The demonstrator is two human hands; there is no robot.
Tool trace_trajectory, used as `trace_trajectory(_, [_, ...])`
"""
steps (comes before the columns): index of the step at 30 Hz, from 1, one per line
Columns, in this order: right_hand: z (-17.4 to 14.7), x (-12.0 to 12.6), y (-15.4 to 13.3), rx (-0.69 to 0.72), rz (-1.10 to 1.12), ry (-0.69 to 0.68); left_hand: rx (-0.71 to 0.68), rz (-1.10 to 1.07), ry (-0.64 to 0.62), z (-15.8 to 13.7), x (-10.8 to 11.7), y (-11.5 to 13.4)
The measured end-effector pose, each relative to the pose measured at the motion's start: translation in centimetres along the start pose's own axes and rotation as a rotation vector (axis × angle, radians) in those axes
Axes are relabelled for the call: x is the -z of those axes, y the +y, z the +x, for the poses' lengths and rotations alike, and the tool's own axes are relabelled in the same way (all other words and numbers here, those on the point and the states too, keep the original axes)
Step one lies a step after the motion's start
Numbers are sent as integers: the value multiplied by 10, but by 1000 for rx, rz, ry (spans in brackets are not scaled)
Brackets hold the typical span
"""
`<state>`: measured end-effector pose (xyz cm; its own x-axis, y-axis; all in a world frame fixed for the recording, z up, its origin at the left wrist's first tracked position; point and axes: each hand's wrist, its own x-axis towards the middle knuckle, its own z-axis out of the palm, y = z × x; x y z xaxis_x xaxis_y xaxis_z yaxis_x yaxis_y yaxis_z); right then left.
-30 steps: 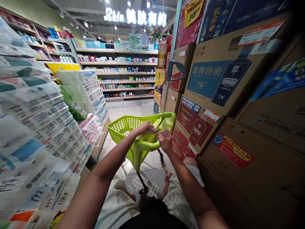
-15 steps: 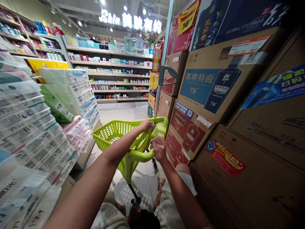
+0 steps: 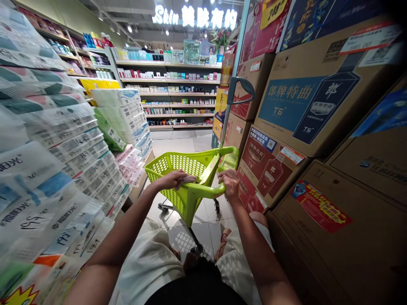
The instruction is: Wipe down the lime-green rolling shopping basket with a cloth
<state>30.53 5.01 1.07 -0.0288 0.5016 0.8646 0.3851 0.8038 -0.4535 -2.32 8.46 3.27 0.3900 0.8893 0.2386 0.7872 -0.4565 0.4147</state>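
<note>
A bright green shopping trolley (image 3: 191, 204) with a perforated basket stands in front of my legs. My left hand (image 3: 173, 179) is at the near left rim of the basket, its fingers closed on a crumpled greyish-pink cloth (image 3: 187, 180). The cloth lies against the rim, and my fingertips are partly hidden. On the right, my right hand (image 3: 230, 182) is curled round the right side of the trolley's looped green handle (image 3: 211, 192). A pale green panel (image 3: 210, 167) slopes inside the loop, between my hands.
Stacked tissue packs (image 3: 82, 148) line the left side, close to my left arm. Cardboard cartons (image 3: 289, 101) rise on the right. A pole with a blue-grey grip (image 3: 240, 91) stands beside them. Ahead, beyond the tiled floor (image 3: 178, 142), are product shelves (image 3: 178, 80).
My left hand has moved from the far part of the handle to the basket's near left rim, with the cloth. My right hand stays on the handle. The view has shifted left.
</note>
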Motion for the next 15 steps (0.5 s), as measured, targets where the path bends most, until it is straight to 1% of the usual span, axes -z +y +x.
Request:
trace_trajectory(1, [0,-1,0,2,-1,4,39,-48,72,-11,-8,-8])
trace_trajectory(2, [0,-2,1,8,3,11,98,-92,173,-21,-17,-14])
trace_trajectory(3, [0,-2,1,16,11,19,166,-122,306,-29,-29,-15])
trace_trajectory(4, [0,-3,1,24,20,29,233,-139,472,-35,-43,-13])
trace_trajectory(5, [0,-4,1,32,27,39,283,-153,629,-41,-59,-6])
trace_trajectory(6, [0,-5,1,37,34,51,284,-174,751,-45,-75,5])
trace_trajectory(7, [0,-5,1,40,39,61,241,-194,828,-48,-92,19])
trace_trajectory(8, [0,-4,2,41,44,66,180,-209,881,-51,-108,34])
trace_trajectory(9, [0,-4,3,39,46,64,125,-234,908,-52,-122,48])
trace_trajectory(11, [0,-1,4,28,40,41,78,-275,945,-52,-141,68])
trace_trajectory(12, [0,1,5,21,34,23,99,-294,973,-50,-146,71])
trace_trajectory(13, [0,3,5,16,29,4,154,-314,1017,-47,-147,70])
trace_trajectory(15, [1,5,4,10,25,-20,333,-363,1126,-39,-145,57])
